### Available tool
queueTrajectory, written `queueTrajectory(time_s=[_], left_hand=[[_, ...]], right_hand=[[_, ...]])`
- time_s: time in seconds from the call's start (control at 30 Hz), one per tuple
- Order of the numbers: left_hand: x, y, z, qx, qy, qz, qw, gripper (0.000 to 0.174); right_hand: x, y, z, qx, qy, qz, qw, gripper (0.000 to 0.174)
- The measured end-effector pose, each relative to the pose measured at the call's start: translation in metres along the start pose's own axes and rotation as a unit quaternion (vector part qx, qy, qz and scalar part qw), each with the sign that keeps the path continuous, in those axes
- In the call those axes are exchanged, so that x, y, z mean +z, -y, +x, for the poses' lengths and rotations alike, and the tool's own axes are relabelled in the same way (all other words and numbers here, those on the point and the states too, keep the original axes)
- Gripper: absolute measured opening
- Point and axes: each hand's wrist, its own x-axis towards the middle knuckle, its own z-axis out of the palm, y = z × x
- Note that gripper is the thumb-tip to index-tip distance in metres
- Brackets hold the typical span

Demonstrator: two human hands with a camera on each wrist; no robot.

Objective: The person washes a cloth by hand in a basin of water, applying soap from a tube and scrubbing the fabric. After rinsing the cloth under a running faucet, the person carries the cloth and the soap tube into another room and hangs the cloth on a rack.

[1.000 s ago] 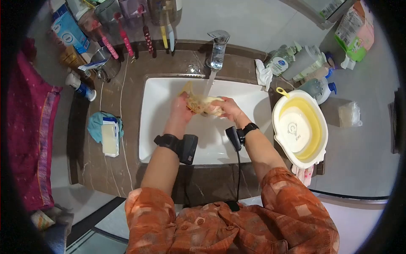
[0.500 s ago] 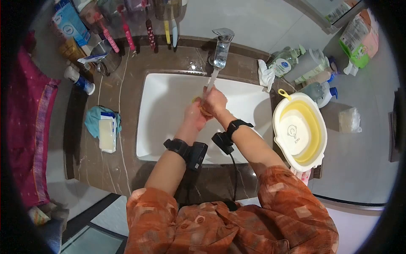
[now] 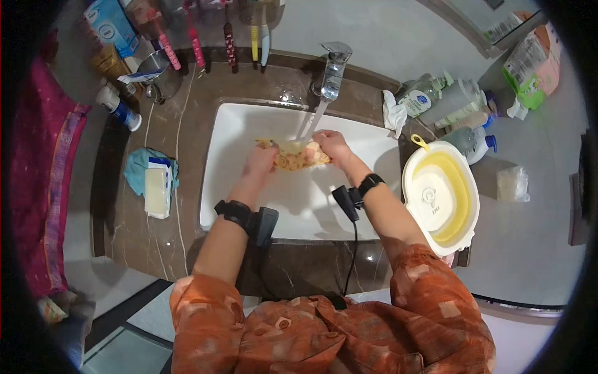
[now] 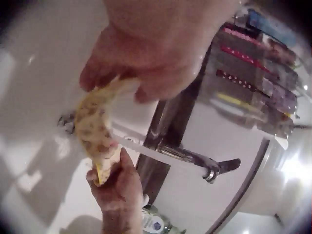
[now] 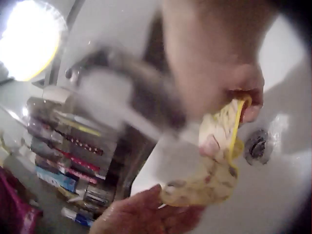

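A chrome-bright metal faucet [image 3: 334,71] shines above a smooth, glossy white sink [image 3: 299,215] with a metal drain [image 5: 257,146], set in a polished brown countertop [image 3: 140,240] that looks like stone, streaked with pale veins. Wet, patterned yellow cloth [image 3: 289,160] appears thin and creased. At right, a white-and-yellow washbasin [image 3: 414,209] shows smooth plastic beside a clear plastic pump bottle [image 3: 420,98] and a soft, crumpled white tissue [image 3: 393,115]. At left, a shiny metal cup [image 3: 163,71] stands near rumpled, matt teal cloth [image 3: 134,171]. The orange shirt [image 3: 286,349] is wrinkled, matt fabric.
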Motion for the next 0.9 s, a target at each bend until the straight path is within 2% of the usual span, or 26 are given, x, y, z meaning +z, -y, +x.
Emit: queueTrajectory(time_s=[0.03,0.07,0.13,0.17,0.23,0.27,0.33,0.47,0.53,0.57,0.63,0.67,0.73,0.77,0.83,0.87,0.9], left_hand=[[-0.006,-0.002,0.001,0.052,-0.095,0.244,0.964,0.035],[-0.006,-0.003,0.003,0.05,-0.098,0.242,0.964,0.035],[-0.002,-0.003,0.003,0.232,-0.165,0.4,0.871,0.051],[0.003,-0.001,0.002,0.232,-0.167,0.4,0.871,0.051],[0.023,-0.009,-0.009,0.191,0.027,0.246,0.95,0.041],[0.029,-0.01,-0.011,0.192,0.027,0.243,0.951,0.041],[0.035,-0.007,-0.008,0.169,-0.002,0.326,0.93,0.03],[0.032,0.0,0.002,0.172,0.025,0.305,0.936,0.023],[0.03,-0.005,0.004,0.129,0.024,0.241,0.962,0.019],[0.027,-0.007,0.005,0.128,0.025,0.243,0.961,0.019],[0.021,-0.015,0.002,0.097,0.068,0.133,0.984,0.016],[0.02,-0.017,0.001,0.097,0.067,0.132,0.984,0.016],[0.018,-0.013,0.003,0.115,0.075,0.064,0.988,0.014],[0.017,-0.011,0.004,0.115,0.075,0.064,0.988,0.014],[0.016,-0.012,0.004,0.083,0.057,0.0,0.995,0.013],[0.017,-0.011,0.003,0.084,0.056,-0.001,0.995,0.013],[0.022,-0.012,-0.001,0.064,0.05,-0.082,0.993,0.013]], right_hand=[[-0.002,0.004,-0.007,0.064,0.095,0.166,0.979,0.031],[-0.002,0.008,-0.012,0.064,0.099,0.165,0.979,0.031],[-0.001,0.017,-0.021,0.044,0.123,0.166,0.977,0.034],[-0.001,0.022,-0.024,0.043,0.125,0.166,0.977,0.034],[-0.002,0.032,-0.029,0.026,0.163,0.133,0.977,0.041],[-0.004,0.037,-0.032,0.025,0.163,0.13,0.978,0.041],[-0.006,0.041,-0.037,-0.034,0.196,0.139,0.97,0.044],[-0.018,0.048,-0.045,-0.057,0.263,0.143,0.953,0.041],[-0.025,0.053,-0.047,0.009,0.263,0.007,0.965,0.03],[-0.027,0.043,-0.039,0.01,0.262,0.009,0.965,0.03],[-0.026,0.023,-0.023,-0.096,0.289,-0.152,0.94,0.027],[-0.027,0.02,-0.021,-0.096,0.289,-0.152,0.94,0.027],[-0.026,0.027,-0.03,-0.078,0.236,-0.035,0.968,0.031],[-0.024,0.027,-0.033,-0.077,0.236,-0.035,0.968,0.031],[-0.018,0.027,-0.034,-0.02,0.215,0.184,0.959,0.025],[-0.013,0.028,-0.033,-0.02,0.216,0.183,0.959,0.025],[-0.007,0.028,-0.03,-0.026,0.168,0.222,0.96,0.026]])
